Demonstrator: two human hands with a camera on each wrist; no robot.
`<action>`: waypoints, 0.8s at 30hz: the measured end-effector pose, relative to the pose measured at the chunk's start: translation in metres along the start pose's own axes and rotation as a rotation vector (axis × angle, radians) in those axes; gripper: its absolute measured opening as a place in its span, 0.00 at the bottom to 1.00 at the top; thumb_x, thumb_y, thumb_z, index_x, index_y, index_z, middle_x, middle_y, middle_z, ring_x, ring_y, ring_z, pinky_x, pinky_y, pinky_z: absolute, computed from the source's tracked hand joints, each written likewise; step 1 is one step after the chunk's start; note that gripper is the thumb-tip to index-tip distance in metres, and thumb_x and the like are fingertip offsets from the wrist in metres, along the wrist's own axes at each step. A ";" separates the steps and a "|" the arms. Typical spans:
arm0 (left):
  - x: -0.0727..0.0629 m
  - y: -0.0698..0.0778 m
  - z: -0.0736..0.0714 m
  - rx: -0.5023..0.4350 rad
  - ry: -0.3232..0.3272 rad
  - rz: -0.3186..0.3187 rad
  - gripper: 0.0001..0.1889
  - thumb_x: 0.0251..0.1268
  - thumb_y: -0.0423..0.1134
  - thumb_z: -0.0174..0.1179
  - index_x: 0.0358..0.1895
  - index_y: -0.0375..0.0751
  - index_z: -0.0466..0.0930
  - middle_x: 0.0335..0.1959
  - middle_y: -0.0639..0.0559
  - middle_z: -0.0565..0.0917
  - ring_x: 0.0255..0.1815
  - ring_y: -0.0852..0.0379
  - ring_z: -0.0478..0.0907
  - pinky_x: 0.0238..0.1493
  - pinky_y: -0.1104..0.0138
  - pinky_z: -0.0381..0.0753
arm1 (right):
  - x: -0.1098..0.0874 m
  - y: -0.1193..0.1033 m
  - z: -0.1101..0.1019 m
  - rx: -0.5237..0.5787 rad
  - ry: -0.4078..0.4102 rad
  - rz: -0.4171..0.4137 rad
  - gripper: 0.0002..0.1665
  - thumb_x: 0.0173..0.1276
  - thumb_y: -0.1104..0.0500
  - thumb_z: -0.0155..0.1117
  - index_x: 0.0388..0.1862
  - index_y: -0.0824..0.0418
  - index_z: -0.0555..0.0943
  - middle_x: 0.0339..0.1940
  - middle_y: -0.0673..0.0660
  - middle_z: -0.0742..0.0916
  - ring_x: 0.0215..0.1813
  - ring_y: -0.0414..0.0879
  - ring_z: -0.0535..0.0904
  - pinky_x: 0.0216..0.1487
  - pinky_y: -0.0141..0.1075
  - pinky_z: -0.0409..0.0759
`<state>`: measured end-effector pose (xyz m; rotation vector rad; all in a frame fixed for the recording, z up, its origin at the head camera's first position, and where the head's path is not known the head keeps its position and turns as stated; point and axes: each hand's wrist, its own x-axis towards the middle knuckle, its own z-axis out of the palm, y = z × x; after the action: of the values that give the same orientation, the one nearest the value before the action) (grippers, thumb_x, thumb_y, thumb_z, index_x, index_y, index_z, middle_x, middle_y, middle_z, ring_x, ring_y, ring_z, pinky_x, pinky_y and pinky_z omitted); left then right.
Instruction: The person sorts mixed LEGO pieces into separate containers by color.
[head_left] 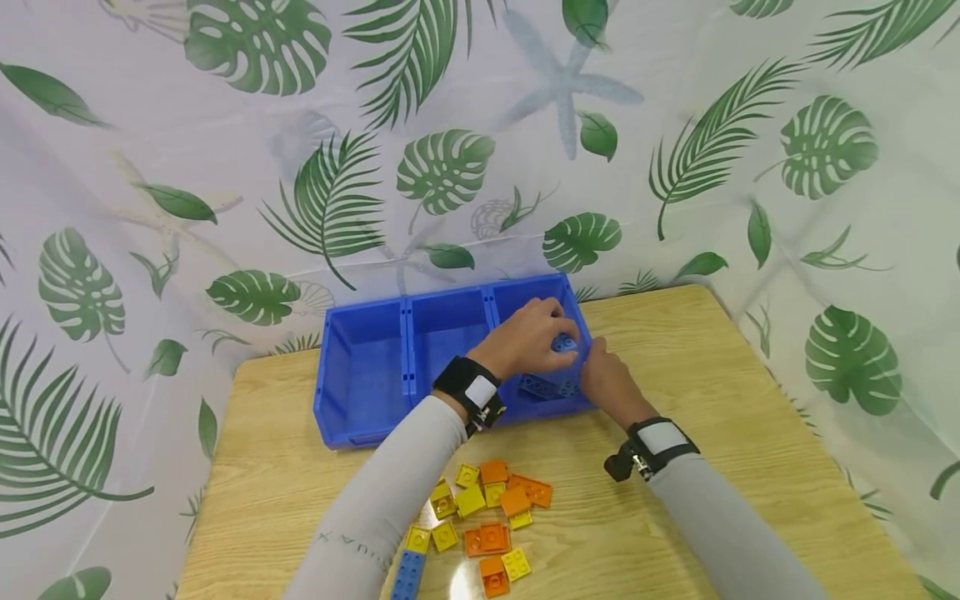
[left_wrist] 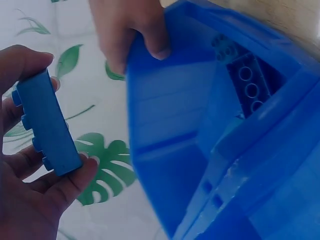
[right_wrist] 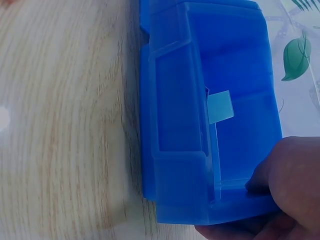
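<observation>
My left hand pinches a blue building brick between thumb and fingertips, its row of studs facing the palm in the left wrist view. That hand is over the right compartment of a blue three-part bin. Inside this compartment lie a dark blue brick and a few other blue pieces near the front wall. My right hand grips the bin's right side wall, the thumb over the rim and the fingers outside in the right wrist view.
Several yellow bricks and orange bricks are scattered on the wooden table in front of the bin. A long blue brick lies near my left sleeve. Behind the table hangs a leaf-patterned cloth.
</observation>
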<state>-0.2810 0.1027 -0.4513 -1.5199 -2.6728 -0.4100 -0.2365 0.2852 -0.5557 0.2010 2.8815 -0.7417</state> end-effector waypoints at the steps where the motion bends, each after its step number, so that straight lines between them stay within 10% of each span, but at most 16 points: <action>1: 0.002 -0.001 0.001 -0.004 -0.012 -0.018 0.12 0.71 0.49 0.61 0.51 0.54 0.89 0.54 0.48 0.82 0.52 0.51 0.77 0.57 0.61 0.77 | 0.000 0.000 0.000 0.000 0.003 -0.004 0.19 0.79 0.63 0.40 0.60 0.76 0.60 0.36 0.75 0.84 0.32 0.59 0.86 0.25 0.44 0.78; 24: 0.031 -0.012 0.062 0.087 -0.246 -0.365 0.10 0.61 0.50 0.70 0.42 0.52 0.90 0.49 0.53 0.85 0.50 0.54 0.82 0.50 0.60 0.84 | -0.001 0.005 0.003 -0.026 0.094 -0.079 0.14 0.77 0.63 0.46 0.52 0.74 0.63 0.32 0.75 0.84 0.32 0.66 0.86 0.28 0.53 0.79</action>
<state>-0.3016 0.1376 -0.5088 -1.1228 -3.1206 -0.1193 -0.2348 0.2881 -0.5602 0.1222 3.0015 -0.7257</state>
